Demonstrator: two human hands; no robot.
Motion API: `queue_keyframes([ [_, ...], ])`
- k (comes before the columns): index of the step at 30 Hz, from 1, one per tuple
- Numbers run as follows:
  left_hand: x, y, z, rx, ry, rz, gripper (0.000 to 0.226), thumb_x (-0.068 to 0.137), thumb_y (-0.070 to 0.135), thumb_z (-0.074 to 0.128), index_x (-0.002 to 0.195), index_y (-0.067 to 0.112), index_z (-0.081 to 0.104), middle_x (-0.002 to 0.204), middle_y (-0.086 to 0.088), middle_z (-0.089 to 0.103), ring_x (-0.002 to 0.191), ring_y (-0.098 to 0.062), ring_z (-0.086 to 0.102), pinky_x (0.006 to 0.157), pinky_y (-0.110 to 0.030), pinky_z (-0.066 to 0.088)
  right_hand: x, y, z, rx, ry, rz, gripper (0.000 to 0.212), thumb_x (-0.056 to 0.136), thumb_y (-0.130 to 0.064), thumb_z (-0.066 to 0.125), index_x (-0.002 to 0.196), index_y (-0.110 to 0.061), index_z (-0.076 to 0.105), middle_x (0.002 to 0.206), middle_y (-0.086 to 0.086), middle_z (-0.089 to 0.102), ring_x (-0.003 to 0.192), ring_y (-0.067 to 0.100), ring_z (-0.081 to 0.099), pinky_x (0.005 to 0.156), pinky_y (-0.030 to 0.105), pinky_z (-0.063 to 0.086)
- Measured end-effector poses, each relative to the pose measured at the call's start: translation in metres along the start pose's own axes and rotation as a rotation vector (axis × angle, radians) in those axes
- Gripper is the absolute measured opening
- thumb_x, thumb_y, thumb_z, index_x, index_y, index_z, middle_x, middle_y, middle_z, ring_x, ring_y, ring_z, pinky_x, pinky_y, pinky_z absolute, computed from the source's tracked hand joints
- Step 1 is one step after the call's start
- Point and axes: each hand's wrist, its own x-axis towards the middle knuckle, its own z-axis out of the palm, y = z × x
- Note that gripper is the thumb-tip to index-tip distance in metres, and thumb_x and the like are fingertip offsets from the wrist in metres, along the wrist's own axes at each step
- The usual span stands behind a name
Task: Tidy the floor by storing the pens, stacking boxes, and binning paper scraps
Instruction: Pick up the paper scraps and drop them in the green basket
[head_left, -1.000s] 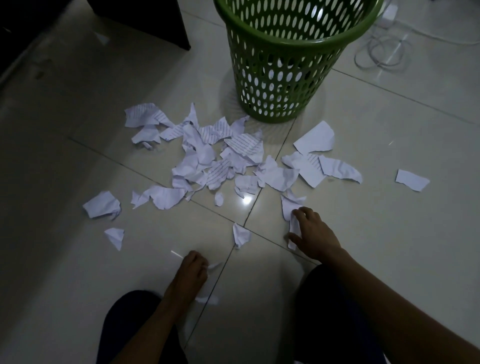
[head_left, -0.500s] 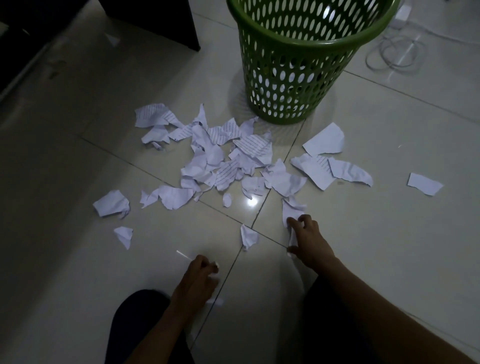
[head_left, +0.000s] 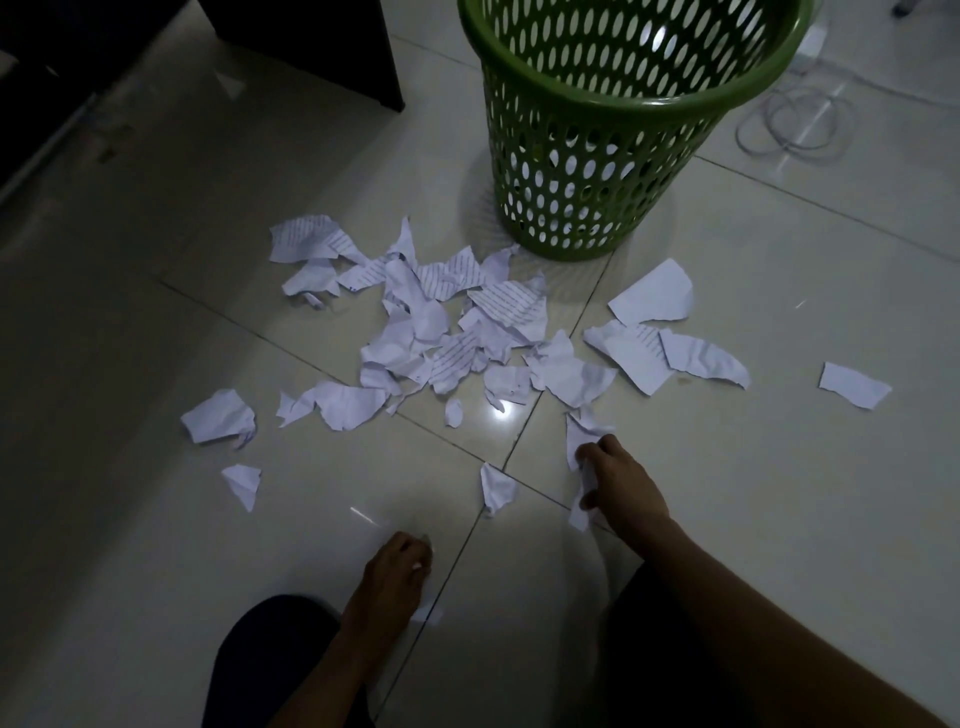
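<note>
Gathering has begun: farthest from the green basket (head_left: 597, 208), the left hand (head_left: 397, 574) has curled round a small scrap (head_left: 417, 566); nearer it, the right hand (head_left: 621, 483) has pinched a long strip (head_left: 577, 447). The heap (head_left: 431, 332) at its foot awaits binning.

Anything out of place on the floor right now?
Torn scraps litter the tiles before the green basket. The right hand grips one; the left hand seems to pinch a small one. A loose cable lies coiled beyond it.
</note>
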Motion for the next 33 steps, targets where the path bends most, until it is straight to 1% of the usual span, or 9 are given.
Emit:
queue_keyframes([
  [5, -0.001, 0.006, 0.005, -0.074, -0.02, -0.191, 0.018, 0.087, 0.004, 0.057, 0.088, 0.016, 0.044, 0.079, 0.0, 0.055, 0.071, -0.013, 0.055, 0.063, -0.019, 0.046, 0.0, -0.002, -0.003, -0.062, 0.009, -0.004, 0.042, 0.076, -0.017, 0.075, 0.114, -0.016, 0.057, 0.116, 0.003, 0.05, 0.096, 0.024, 0.057, 0.066, 0.03, 0.044],
  [8, 0.007, 0.013, -0.001, 0.006, -0.112, -0.284, 0.026, 0.085, 0.007, 0.058, 0.107, 0.012, 0.046, 0.097, -0.006, 0.061, 0.088, -0.022, 0.062, 0.074, -0.029, 0.051, 0.001, -0.002, -0.004, -0.097, 0.007, -0.041, 0.034, 0.079, -0.019, 0.073, 0.111, -0.016, 0.06, 0.117, 0.002, 0.052, 0.095, 0.02, 0.059, 0.069, 0.027, 0.047],
  [13, 0.026, 0.042, 0.003, -0.063, -0.06, -0.179, 0.045, 0.086, 0.009, 0.061, 0.13, 0.011, 0.052, 0.123, -0.003, 0.058, 0.114, -0.017, 0.054, 0.099, -0.032, 0.044, 0.0, 0.004, -0.008, -0.059, -0.04, -0.064, 0.034, 0.074, -0.033, 0.074, 0.097, -0.009, 0.065, 0.11, 0.004, 0.058, 0.095, 0.024, 0.063, 0.069, 0.023, 0.037],
  [17, 0.06, 0.073, 0.011, -0.039, -0.09, -0.019, 0.047, 0.089, 0.01, 0.059, 0.135, 0.004, 0.048, 0.125, -0.009, 0.057, 0.118, -0.021, 0.053, 0.101, -0.028, 0.043, -0.003, 0.013, -0.011, -0.016, 0.015, -0.058, 0.031, 0.082, -0.033, 0.069, 0.103, -0.013, 0.058, 0.11, 0.002, 0.054, 0.094, 0.024, 0.061, 0.068, 0.026, 0.042],
  [19, 0.075, 0.083, 0.015, 0.021, -0.11, 0.044, 0.05, 0.089, 0.006, 0.057, 0.138, 0.003, 0.045, 0.123, -0.011, 0.057, 0.114, -0.024, 0.056, 0.097, -0.034, 0.046, -0.003, 0.023, -0.019, 0.048, 0.107, 0.006, 0.043, 0.076, -0.041, 0.073, 0.107, -0.019, 0.051, 0.11, 0.0, 0.049, 0.091, 0.022, 0.057, 0.066, 0.03, 0.045],
  [22, 0.087, 0.09, 0.02, 0.049, -0.154, 0.058, 0.037, 0.091, 0.002, 0.051, 0.128, 0.003, 0.054, 0.113, -0.013, 0.055, 0.096, -0.025, 0.06, 0.086, -0.04, 0.05, 0.0, 0.055, -0.042, 0.052, 0.257, 0.162, 0.078, 0.064, -0.06, 0.076, 0.125, -0.022, 0.046, 0.128, 0.003, 0.044, 0.106, 0.025, 0.054, 0.082, 0.037, 0.05],
  [26, 0.089, 0.093, 0.031, 0.004, -0.234, -0.017, 0.022, 0.096, 0.008, 0.046, 0.114, 0.013, 0.057, 0.103, -0.007, 0.044, 0.089, -0.021, 0.054, 0.086, -0.041, 0.048, 0.005, 0.123, -0.081, 0.152, 0.427, 0.414, 0.114, 0.059, -0.072, 0.072, 0.147, -0.019, 0.023, 0.156, 0.014, 0.017, 0.139, 0.035, 0.027, 0.108, 0.048, 0.033],
  [29, 0.091, 0.093, 0.037, 0.018, -0.205, -0.031, 0.025, 0.095, 0.014, 0.052, 0.118, 0.019, 0.057, 0.106, -0.003, 0.044, 0.095, -0.02, 0.057, 0.086, -0.035, 0.048, 0.011, 0.171, -0.103, 0.165, 0.433, 0.546, 0.117, 0.061, -0.078, 0.065, 0.151, -0.025, 0.012, 0.159, 0.015, 0.006, 0.144, 0.036, 0.014, 0.112, 0.054, 0.021],
  [33, 0.097, 0.094, 0.038, 0.053, -0.16, -0.01, 0.026, 0.093, 0.007, 0.055, 0.116, 0.015, 0.064, 0.105, -0.008, 0.054, 0.096, -0.022, 0.059, 0.083, -0.029, 0.045, 0.021, 0.206, -0.115, 0.175, 0.423, 0.622, 0.113, 0.064, -0.08, 0.058, 0.15, -0.023, 0.013, 0.157, 0.018, 0.009, 0.141, 0.041, 0.018, 0.111, 0.056, 0.022],
])
